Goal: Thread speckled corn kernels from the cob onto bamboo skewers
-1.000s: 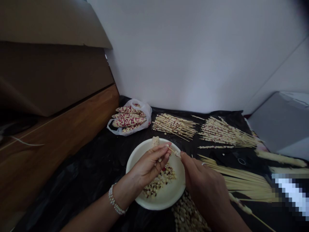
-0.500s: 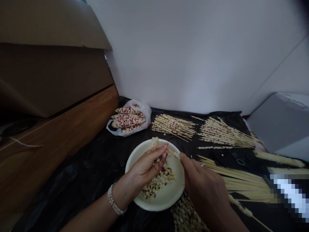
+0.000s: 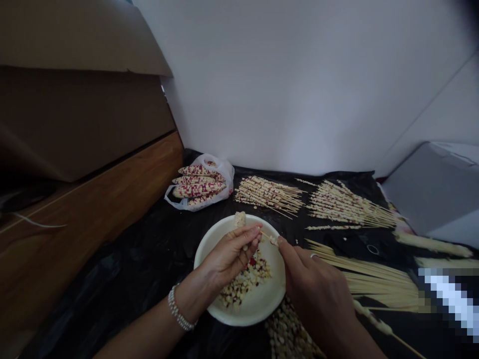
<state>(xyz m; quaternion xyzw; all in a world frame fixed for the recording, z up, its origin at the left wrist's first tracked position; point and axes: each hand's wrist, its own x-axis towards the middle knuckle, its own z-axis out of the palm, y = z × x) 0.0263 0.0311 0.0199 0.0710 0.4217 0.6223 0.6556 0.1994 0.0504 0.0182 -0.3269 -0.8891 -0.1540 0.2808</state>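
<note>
Over the bowl, my left hand (image 3: 232, 254) is closed, thumb and fingers pinched at the bare tip of a skewer, where a pale corn kernel (image 3: 258, 227) partly shows. A stub of corncob (image 3: 240, 218) juts up behind this hand; whether the hand holds it I cannot tell. My right hand (image 3: 318, 279) is shut around the wooden skewer (image 3: 265, 234). Threaded kernels (image 3: 274, 241) show at its fingertips, and more kernels and bare stick emerge beyond the wrist at lower right. Loose cream and dark red kernels lie in the white bowl (image 3: 267, 304).
A plastic bag (image 3: 229, 172) holds several speckled corn cobs (image 3: 198, 189). Two piles of kernel-threaded skewers (image 3: 265, 194) lie behind the bowl. Bare skewers (image 3: 377, 284) and pale stripped cobs (image 3: 434, 244) are on the right. Black plastic sheeting (image 3: 149, 259) covers the surface; a cardboard box (image 3: 82, 119) stands left.
The hands keep nearly the same pose. The right fingertips and the threaded kernels have shifted very slightly left.
</note>
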